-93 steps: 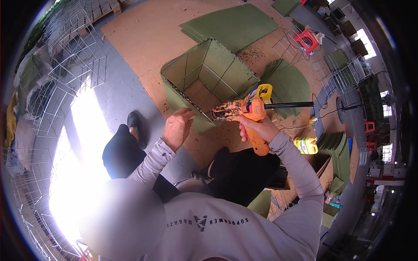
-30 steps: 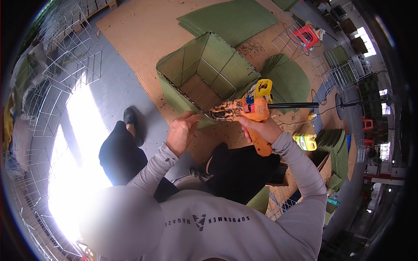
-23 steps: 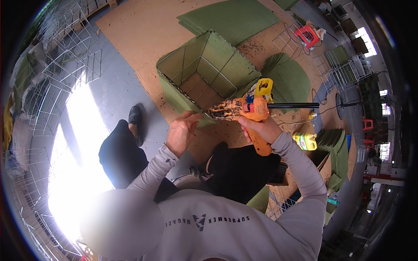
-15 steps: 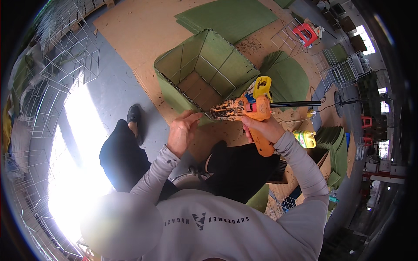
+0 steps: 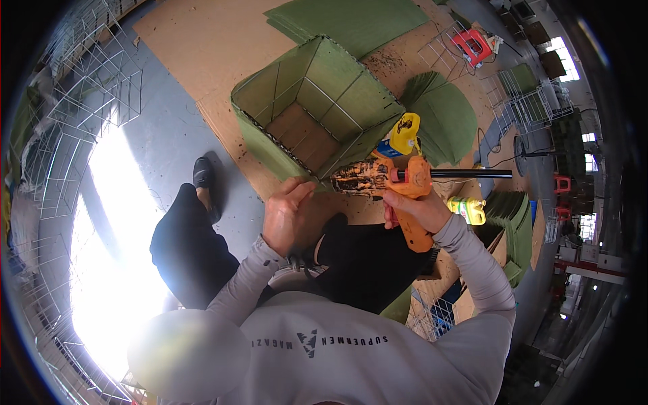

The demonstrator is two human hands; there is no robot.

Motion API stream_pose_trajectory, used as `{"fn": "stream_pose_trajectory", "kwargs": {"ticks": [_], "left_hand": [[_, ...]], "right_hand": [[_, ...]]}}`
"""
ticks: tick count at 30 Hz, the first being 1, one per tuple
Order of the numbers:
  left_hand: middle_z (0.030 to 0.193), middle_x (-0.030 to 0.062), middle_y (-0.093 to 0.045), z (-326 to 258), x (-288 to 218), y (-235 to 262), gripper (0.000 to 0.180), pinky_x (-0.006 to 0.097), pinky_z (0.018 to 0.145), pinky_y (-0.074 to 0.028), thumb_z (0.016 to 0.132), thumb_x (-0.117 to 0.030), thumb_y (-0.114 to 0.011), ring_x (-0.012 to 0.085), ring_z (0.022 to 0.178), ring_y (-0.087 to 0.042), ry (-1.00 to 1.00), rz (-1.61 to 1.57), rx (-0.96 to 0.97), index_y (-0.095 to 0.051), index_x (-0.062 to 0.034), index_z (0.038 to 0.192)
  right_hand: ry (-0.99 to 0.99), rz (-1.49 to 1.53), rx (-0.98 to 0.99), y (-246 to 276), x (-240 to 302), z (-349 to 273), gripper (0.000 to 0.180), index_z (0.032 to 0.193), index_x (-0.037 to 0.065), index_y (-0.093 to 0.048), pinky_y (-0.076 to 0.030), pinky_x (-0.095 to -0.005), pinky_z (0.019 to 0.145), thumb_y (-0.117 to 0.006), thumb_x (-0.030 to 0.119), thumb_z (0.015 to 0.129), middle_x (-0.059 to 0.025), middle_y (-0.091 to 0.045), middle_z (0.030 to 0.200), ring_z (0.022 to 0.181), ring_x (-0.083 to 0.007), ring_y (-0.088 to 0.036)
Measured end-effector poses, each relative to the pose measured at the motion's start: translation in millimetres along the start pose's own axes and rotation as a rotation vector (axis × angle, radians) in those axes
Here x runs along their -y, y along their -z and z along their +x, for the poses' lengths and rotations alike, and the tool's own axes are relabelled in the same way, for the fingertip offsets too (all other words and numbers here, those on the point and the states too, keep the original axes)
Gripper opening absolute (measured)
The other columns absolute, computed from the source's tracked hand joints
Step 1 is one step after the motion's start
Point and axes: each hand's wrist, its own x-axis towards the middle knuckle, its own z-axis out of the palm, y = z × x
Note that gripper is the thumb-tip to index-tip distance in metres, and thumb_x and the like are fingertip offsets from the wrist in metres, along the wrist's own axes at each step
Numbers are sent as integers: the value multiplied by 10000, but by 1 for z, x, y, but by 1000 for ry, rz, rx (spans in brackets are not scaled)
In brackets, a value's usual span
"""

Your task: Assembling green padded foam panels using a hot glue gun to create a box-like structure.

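An open-topped box (image 5: 260, 145) of green felt-like panels, with a wire frame and a brown bottom, stands before me, tilted in view. My right hand (image 5: 426, 212) grips an orange glue gun (image 5: 413, 174) by its handle; the barrel is smeared with black. A black glue stick (image 5: 472, 173) juts out of the gun's back end. The nozzle points at the box's near corner. Close to that corner are the bent fingers of my left hand (image 5: 283, 214), pressed together at the panel's edge. Whatever they may pinch is hidden.
A yellow bottle (image 5: 406, 133) stands just past the gun, and another yellow bottle (image 5: 474, 211) near my right forearm. Green sheets (image 5: 439, 115) lie beyond the box on brown board (image 5: 202, 47). Wire frames (image 5: 101, 88) pile up at left; a red stool (image 5: 472, 46) is far right.
The glue gun and my right hand have shifted slightly right and toward me. The box appears a little farther up and left. My left hand stays by the near corner.
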Motion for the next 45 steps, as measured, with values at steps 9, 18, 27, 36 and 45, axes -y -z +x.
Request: {"fn": "stream_pose_trajectory", "kwargs": {"ticks": [9, 18, 27, 36, 45], "left_hand": [[909, 132, -635, 1, 3, -5, 108, 302, 645, -517, 776, 32, -628, 271, 736, -646, -1, 7, -22, -651, 2, 877], [871, 114, -625, 1, 1, -6, 102, 298, 624, -502, 766, 24, -641, 253, 716, -638, 35, -3, -27, -649, -3, 864], [842, 115, -615, 1, -4, -10, 110, 302, 624, -494, 752, 23, -654, 268, 707, -627, 78, -54, -10, -648, -8, 858], [788, 102, -605, 6, -17, -11, 125, 330, 616, -484, 726, 15, -664, 284, 703, -616, 54, -6, 10, -646, -22, 844], [752, 89, -571, 5, -17, -17, 128, 352, 577, -455, 722, 1, -669, 278, 675, -590, 23, 20, 26, -641, -40, 840]], "right_hand": [[4, 15, 2, -4, 2, 6, 285, 959, 9, -549, -520, -273, 530, -652, 257, 864, -43, -570, 667, 560, -130, -582], [-52, -53, -25, 5, 8, -5, 307, 984, 5, -555, -516, -266, 525, -658, 266, 860, -40, -568, 705, 572, -113, -578], [-188, -173, 15, 8, 27, 3, 313, 922, 19, -561, -500, -251, 509, -669, 303, 848, -27, -559, 635, 532, -117, -576], [-337, -303, 170, 16, 76, 46, 339, 892, 30, -526, -500, -267, 469, -665, 336, 846, -39, -545, 608, 495, -128, -559], [-549, -508, 377, 5, 120, 84, 388, 831, 15, -529, -515, -290, 488, -641, 386, 850, -72, -537, 636, 530, -164, -569]]}}
